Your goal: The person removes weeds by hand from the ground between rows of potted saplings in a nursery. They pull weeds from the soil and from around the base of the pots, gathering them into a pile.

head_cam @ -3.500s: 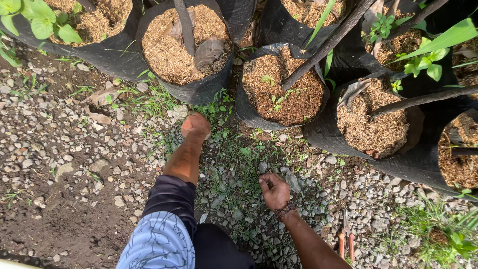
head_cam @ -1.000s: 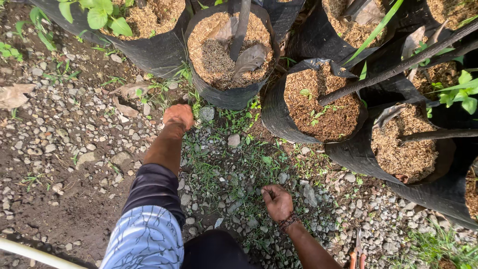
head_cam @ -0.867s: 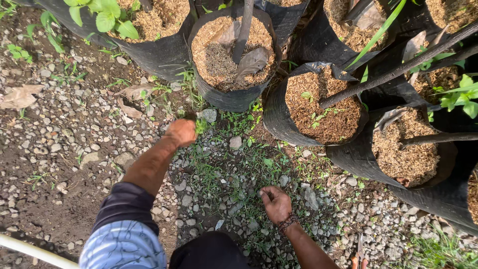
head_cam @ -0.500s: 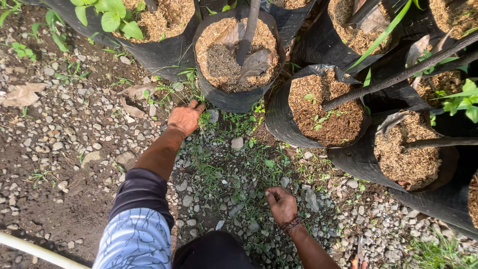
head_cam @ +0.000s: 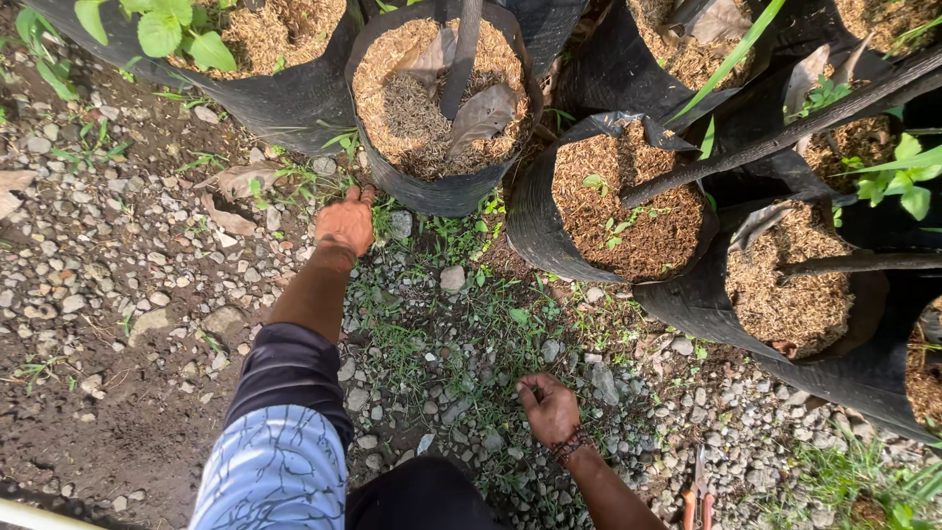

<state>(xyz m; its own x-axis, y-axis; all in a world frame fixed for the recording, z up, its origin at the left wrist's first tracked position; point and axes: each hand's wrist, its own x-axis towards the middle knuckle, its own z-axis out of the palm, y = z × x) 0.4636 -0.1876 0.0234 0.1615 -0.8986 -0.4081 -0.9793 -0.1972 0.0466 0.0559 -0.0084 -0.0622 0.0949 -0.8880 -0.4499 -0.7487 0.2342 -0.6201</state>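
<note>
My left hand (head_cam: pixel 345 222) reaches forward to the gravel at the foot of a black grow bag (head_cam: pixel 437 191) filled with brown husk mulch, its fingers down among small green weeds (head_cam: pixel 334 177) there. I cannot see whether it grips any of them. My right hand (head_cam: pixel 549 407) rests low on the gravel nearer my body, fingers loosely curled, in a patch of short weeds (head_cam: pixel 471 334); nothing shows clearly in it. A beaded band circles that wrist.
Several black grow bags with mulch and plant stems line the far side, among them a tilted grow bag (head_cam: pixel 628 201). Orange-handled shears (head_cam: pixel 699 491) lie on the gravel at lower right. Bare dirt (head_cam: pixel 88 432) lies to the left. A white pipe (head_cam: pixel 29 515) crosses the bottom left corner.
My left hand has stretched further forward, up to the base of the nearest bag. My right hand has stayed in about the same spot on the gravel. The view shifted slightly.
</note>
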